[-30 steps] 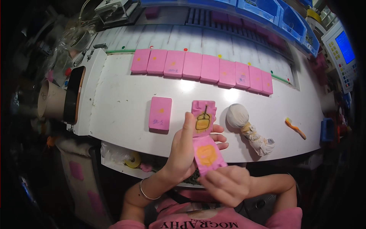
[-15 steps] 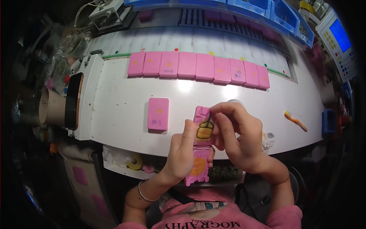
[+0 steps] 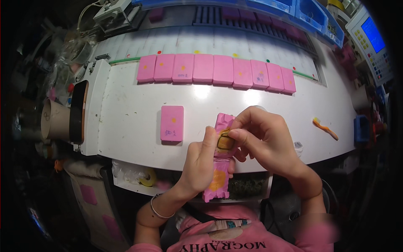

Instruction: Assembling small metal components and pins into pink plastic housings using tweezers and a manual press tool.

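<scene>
An opened pink rubber mold (image 3: 218, 178) stands in my left hand (image 3: 199, 164), two halves joined at a fold and spread one above the other. Its inner faces carry yellow patches. My left thumb lies along its side and the other fingers are behind it. On the upper half sits a thin dark, loop-shaped piece (image 3: 226, 147). My right hand (image 3: 262, 140) pinches the top of that loop between thumb and fingertips, against the mold; the exact grip is partly hidden. Left of my hands, a closed pink mold block (image 3: 172, 122) lies on the white table (image 3: 130, 126).
A row of pink mold blocks (image 3: 203, 69) spans the table's back. At right lies an orange-handled brush (image 3: 325, 129); at left stand a phone (image 3: 78, 111) and a beige cup (image 3: 56, 120). Below, an open drawer (image 3: 161, 191) holds dark green bits (image 3: 248, 187).
My right thumb has come down onto the top of the dark loop, where the fingers were higher, by its stem. My left hand still holds the mold. The view has shifted slightly.
</scene>
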Tool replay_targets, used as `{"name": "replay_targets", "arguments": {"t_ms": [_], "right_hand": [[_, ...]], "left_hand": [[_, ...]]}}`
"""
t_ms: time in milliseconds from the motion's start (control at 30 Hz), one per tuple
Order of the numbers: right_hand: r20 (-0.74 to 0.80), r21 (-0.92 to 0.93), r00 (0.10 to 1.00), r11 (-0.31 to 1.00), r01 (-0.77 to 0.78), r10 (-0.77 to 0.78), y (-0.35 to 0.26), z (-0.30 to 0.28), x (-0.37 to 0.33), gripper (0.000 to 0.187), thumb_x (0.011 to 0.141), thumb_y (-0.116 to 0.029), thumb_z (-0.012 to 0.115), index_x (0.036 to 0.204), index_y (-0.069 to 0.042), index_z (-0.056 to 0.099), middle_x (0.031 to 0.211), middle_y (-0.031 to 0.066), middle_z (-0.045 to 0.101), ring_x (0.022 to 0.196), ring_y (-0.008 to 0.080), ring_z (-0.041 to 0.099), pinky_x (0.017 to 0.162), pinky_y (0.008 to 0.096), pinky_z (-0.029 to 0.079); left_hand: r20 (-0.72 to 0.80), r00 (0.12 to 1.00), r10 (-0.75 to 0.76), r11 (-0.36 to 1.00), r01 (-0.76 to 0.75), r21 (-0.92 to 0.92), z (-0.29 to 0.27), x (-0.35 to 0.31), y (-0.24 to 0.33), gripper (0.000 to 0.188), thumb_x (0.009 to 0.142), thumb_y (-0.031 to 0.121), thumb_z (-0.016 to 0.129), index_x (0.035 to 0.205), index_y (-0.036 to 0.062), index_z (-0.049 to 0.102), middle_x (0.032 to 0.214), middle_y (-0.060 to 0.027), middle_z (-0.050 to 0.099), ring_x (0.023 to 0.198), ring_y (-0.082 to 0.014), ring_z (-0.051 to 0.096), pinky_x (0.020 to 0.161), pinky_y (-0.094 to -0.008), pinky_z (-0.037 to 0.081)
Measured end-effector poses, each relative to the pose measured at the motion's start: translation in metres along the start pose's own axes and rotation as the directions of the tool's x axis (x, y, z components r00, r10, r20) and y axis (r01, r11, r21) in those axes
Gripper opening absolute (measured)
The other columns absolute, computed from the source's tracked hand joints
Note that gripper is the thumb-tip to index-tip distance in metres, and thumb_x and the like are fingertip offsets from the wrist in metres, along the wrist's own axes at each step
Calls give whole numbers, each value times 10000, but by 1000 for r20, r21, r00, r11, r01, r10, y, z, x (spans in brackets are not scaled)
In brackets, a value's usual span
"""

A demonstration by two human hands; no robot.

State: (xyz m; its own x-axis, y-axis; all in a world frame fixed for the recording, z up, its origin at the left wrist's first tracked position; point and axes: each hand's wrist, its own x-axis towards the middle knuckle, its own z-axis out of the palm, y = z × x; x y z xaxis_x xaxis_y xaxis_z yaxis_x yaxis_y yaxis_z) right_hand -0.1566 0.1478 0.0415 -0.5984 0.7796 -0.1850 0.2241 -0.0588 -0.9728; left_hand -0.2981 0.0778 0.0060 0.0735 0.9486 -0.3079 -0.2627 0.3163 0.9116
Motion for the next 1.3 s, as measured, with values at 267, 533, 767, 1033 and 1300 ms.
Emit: {"name": "replay_targets", "arguments": {"t_ms": [267, 533, 767, 1033, 1300], "right_hand": [[-48, 55, 994, 993, 104, -101, -2, 2, 2, 89, 864, -55, 578, 870, 29, 550, 736, 70, 622, 585, 80, 583, 495, 204, 442], [177, 604, 969, 759, -245, 172, 18, 14, 9, 457, 962, -404, 336, 938, 10, 528, 680, 84, 578, 400, 140, 550, 315, 207, 435], [-88, 564, 989, 825, -46, 116, 29, 37, 20, 401, 961, -336, 337, 1056, 1, 532, 888, 95, 586, 657, 132, 567, 540, 221, 463], [-365, -125, 780, 857, 500, -508, 52, 31, -1, 167, 779, 4, 632, 934, -11, 574, 961, 90, 502, 767, 119, 459, 647, 235, 385], [-287, -354, 709, 759, 547, -644, 44, 23, 2, 195, 749, 0, 653, 922, -14, 566, 923, 98, 537, 744, 139, 488, 606, 246, 391]], "left_hand": [[13, 1000, -16, 980, 18, -200, -4, 1, 0, 657, 980, 448, 121, 1041, -44, 551, 710, -82, 577, 545, -102, 514, 505, -237, 450], [181, 933, 311, 945, -284, -162, 0, 6, 5, 1005, 794, 709, 316, 1425, 20, -53, 744, -73, 520, 570, -95, 473, 514, -209, 376], [123, 944, 305, 952, -300, -64, -8, 18, -1, 876, 727, 790, 163, 1106, 28, 371, 739, -61, 513, 529, -108, 498, 459, -229, 410], [19, 972, 233, 962, -227, -154, -14, 23, -2, 640, 862, 635, 236, 1080, 47, 365, 742, -55, 527, 566, -68, 497, 479, -173, 404], [29, 981, 194, 971, -188, -146, -15, 24, -5, 566, 912, 572, 215, 1078, 54, 373, 741, -45, 524, 567, -62, 493, 482, -175, 399]]}}
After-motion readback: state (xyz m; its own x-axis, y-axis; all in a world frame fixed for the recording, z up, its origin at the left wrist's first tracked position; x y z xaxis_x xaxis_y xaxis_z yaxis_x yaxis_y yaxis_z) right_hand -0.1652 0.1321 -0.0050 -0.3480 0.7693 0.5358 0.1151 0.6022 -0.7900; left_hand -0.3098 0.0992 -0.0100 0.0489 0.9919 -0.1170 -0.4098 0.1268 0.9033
